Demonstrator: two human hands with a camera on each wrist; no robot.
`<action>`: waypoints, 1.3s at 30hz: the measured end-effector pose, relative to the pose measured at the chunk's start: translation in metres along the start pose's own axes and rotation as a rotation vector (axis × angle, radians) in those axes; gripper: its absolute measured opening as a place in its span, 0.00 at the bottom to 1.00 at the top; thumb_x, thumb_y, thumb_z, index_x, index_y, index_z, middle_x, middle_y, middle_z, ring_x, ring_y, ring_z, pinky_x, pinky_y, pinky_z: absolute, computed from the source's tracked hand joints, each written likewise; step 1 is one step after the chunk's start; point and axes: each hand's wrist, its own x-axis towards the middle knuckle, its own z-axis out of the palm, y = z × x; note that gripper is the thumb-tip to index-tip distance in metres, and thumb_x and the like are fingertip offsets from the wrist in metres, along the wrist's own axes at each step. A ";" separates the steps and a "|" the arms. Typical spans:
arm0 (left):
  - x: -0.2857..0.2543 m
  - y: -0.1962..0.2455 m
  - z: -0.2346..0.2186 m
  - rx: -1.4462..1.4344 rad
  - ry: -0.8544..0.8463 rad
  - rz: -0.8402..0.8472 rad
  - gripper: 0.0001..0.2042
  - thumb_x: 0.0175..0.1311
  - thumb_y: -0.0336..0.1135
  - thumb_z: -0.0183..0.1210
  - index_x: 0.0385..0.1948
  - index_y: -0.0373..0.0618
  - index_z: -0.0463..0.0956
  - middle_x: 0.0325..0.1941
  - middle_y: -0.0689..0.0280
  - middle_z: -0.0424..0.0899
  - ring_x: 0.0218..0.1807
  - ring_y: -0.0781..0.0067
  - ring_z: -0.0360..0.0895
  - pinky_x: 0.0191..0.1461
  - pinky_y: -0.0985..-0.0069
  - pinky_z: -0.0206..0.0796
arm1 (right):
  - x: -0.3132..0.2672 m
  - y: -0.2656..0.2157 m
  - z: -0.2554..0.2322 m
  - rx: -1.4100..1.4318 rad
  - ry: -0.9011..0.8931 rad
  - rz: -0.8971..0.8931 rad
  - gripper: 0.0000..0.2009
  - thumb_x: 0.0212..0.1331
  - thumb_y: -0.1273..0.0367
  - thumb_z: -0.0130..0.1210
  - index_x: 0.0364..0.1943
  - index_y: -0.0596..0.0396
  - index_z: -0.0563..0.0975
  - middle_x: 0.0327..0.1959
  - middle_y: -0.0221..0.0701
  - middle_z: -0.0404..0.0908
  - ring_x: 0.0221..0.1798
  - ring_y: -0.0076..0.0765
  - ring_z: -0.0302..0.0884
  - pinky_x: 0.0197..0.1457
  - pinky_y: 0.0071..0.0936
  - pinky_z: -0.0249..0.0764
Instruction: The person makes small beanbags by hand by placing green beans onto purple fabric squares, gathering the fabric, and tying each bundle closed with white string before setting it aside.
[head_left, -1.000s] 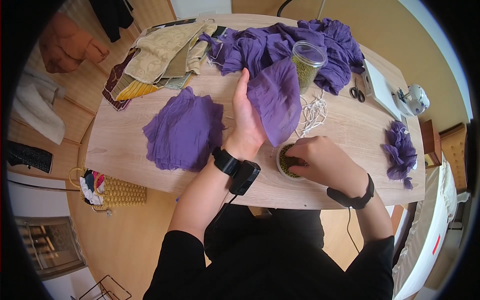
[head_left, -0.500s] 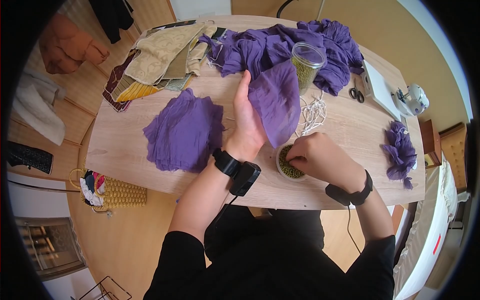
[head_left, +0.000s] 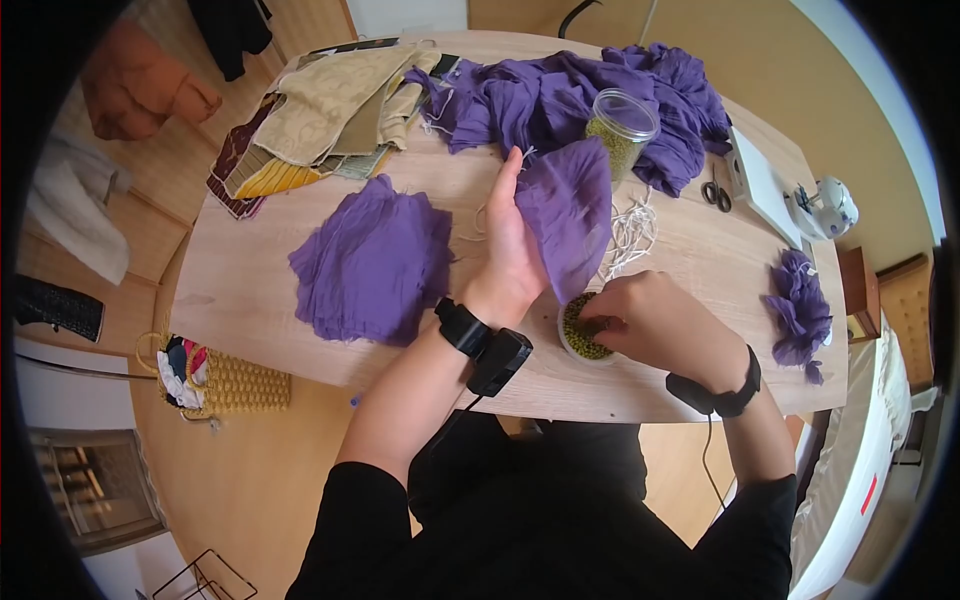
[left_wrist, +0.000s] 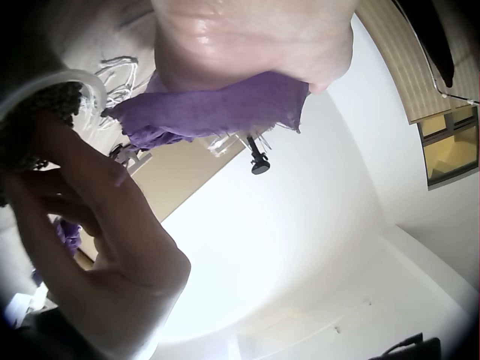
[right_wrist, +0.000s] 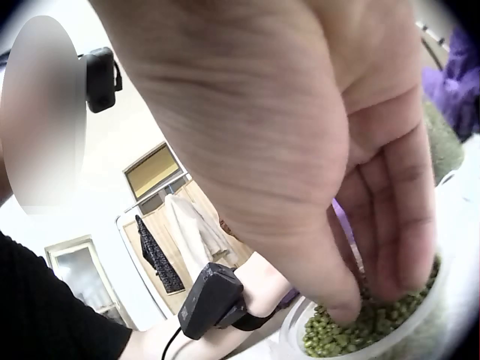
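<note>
My left hand (head_left: 512,255) is raised, palm turned to the right, with its thumb standing straight up. Across its palm and fingers drapes a thin purple cloth piece (head_left: 572,215), which hides most of the fingers. The cloth's lower corner hangs right at the rim of a small clear tub (right_wrist: 291,334) of green mung beans (right_wrist: 326,337). My right hand (head_left: 650,315) reaches down into this tub. In the right wrist view its thumb and bent fingertips dig into the beans from either side. A stack of purple cloth pieces (head_left: 372,262) lies left of my left hand.
Behind the cloth stands a clear jar of beans (head_left: 622,135), beside a purple fabric heap (head_left: 540,95). White string (head_left: 632,235), scissors (head_left: 716,196) and a white sewing machine (head_left: 828,208) lie to the right. Patterned fabric samples (head_left: 320,110) cover the back left. A purple ruffled bundle (head_left: 798,305) sits at the right edge.
My left hand and the draped cloth have shifted slightly right and down, bringing the cloth's corner to the tub. My right hand stays in the tub, its fingers moving among the beans.
</note>
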 end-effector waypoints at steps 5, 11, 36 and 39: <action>-0.002 0.000 0.005 0.020 0.013 0.007 0.35 0.77 0.64 0.50 0.64 0.38 0.78 0.61 0.57 0.87 0.59 0.60 0.84 0.67 0.62 0.75 | -0.006 0.000 0.008 -0.100 0.039 -0.010 0.06 0.50 0.74 0.64 0.33 0.59 0.85 0.28 0.46 0.84 0.38 0.56 0.86 0.46 0.48 0.82; -0.001 0.000 0.003 0.024 0.013 -0.004 0.35 0.77 0.65 0.50 0.64 0.38 0.79 0.60 0.57 0.87 0.57 0.61 0.85 0.65 0.62 0.76 | 0.000 0.009 0.022 -0.130 0.003 -0.022 0.03 0.51 0.74 0.62 0.28 0.59 0.83 0.26 0.46 0.83 0.35 0.57 0.85 0.43 0.49 0.82; -0.002 -0.002 -0.002 0.125 -0.078 -0.103 0.37 0.80 0.65 0.39 0.70 0.37 0.71 0.66 0.51 0.81 0.66 0.54 0.80 0.74 0.59 0.68 | 0.061 0.033 -0.066 0.428 0.020 0.147 0.05 0.56 0.77 0.68 0.36 0.63 0.90 0.25 0.34 0.88 0.28 0.25 0.86 0.35 0.23 0.82; 0.006 -0.001 -0.015 0.098 -0.223 -0.125 0.38 0.81 0.65 0.38 0.71 0.37 0.69 0.67 0.51 0.80 0.67 0.53 0.78 0.76 0.59 0.67 | 0.080 0.034 -0.069 0.325 -0.001 0.132 0.06 0.56 0.76 0.69 0.36 0.63 0.89 0.30 0.35 0.90 0.30 0.27 0.87 0.35 0.24 0.81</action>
